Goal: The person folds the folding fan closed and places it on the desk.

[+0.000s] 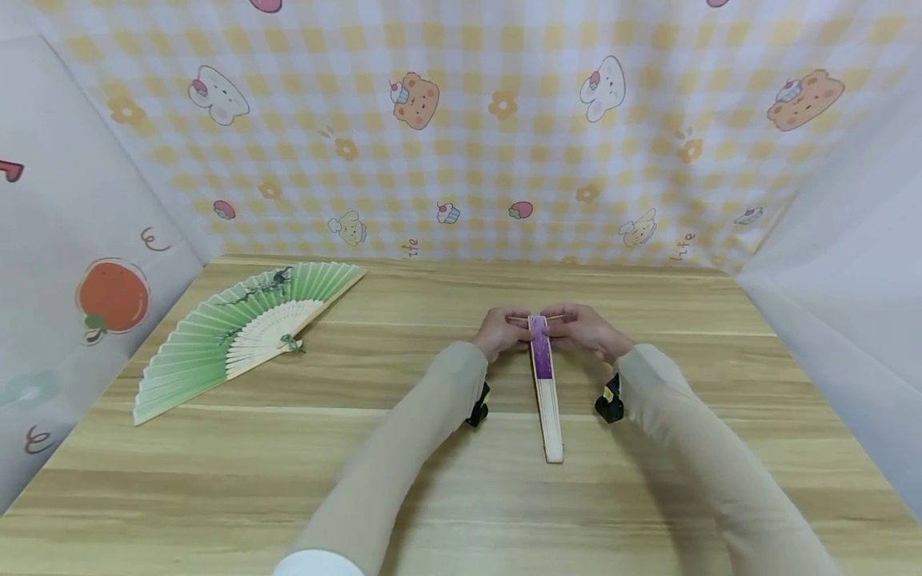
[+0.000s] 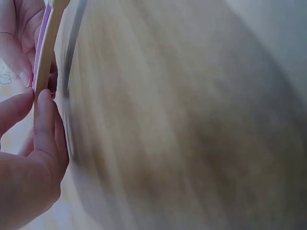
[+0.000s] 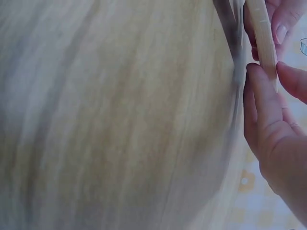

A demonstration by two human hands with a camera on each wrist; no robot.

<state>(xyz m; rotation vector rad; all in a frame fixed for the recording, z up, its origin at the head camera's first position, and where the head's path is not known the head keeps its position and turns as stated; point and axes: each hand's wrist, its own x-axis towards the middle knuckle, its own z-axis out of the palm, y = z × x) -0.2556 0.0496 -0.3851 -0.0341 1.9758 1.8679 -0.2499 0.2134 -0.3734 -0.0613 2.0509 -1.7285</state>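
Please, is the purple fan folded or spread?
Folded: the purple fan is one narrow stack, its far end between the left hand and right hand.

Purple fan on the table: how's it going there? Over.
Left grip, right grip: both pinching the purple fan near its far end. Fan folded closed. Nothing seen in the way; open green fan lies apart, to the left.

Cloth-walled booth [image 1: 835, 264]: cartoon-print backdrop [image 1: 468, 136], wooden table [image 1: 504, 512]
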